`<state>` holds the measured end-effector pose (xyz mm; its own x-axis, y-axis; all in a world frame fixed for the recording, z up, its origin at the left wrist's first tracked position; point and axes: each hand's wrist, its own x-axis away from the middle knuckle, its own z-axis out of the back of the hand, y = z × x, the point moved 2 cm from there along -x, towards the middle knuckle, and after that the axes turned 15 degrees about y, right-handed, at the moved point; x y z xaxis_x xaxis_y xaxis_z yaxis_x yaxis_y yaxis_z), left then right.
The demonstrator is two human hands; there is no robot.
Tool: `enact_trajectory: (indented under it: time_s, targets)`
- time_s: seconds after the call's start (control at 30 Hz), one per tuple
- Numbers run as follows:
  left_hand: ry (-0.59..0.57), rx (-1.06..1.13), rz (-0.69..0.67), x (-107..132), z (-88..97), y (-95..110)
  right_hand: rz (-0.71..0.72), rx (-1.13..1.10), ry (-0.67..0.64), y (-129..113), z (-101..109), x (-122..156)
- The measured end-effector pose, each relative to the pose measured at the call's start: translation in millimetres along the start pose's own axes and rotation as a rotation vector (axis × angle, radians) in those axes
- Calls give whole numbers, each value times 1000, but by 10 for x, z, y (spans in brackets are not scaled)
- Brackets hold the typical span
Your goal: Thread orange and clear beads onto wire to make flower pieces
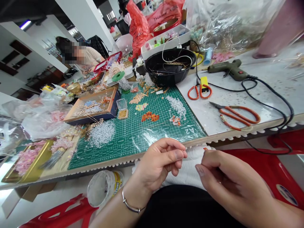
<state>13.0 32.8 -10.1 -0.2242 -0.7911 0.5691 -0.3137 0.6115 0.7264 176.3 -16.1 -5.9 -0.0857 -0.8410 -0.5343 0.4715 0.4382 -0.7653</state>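
Both of my hands are held over my lap, just in front of the table's near edge. My left hand [159, 164], with a thin bracelet on the wrist, has thumb and fingers pinched together. My right hand [228, 180] is curled, and a tiny orange bead [205, 148] shows at its fingertips. I cannot make out any thread or wire between the hands. Just beyond them lies the green cutting mat [133, 133] with small piles of orange beads [150, 117], clear beads [177, 106] and pastel beads [141, 106].
A black bowl [169, 66], a glue gun [229, 69] with its cord, orange scissors [199, 91] and orange-handled snips [237, 115] lie on the right. Bead trays [92, 106], plastic bags and a gold tray [28, 163] fill the left. A person sits at the far left. A jar [104, 186] hangs below the edge.
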Motion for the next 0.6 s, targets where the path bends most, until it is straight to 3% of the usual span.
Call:
enact_trajectory:
  time_s: [0.13, 0.23, 0.3, 0.4, 0.47, 0.6]
  targets:
    - [-26, -82, -44, 29, 0, -4, -88, -63, -55, 26, -34, -26]
    - [-18, -319, -176, 82, 17, 23, -218, -144, -132, 87, -80, 5]
    - [14, -588, -394, 131, 33, 68, -313, -156, -156, 146, -108, 48]
    - [54, -951, -881, 222, 27, 153, -399, -149, -186, 220, -145, 97]
    - [55, -1068, -1068, 258, 22, 195, -422, -165, -218, 241, -164, 96]
    - [70, -1124, -1028, 136, 102, 333, -443, -206, -177, 240, -155, 37]
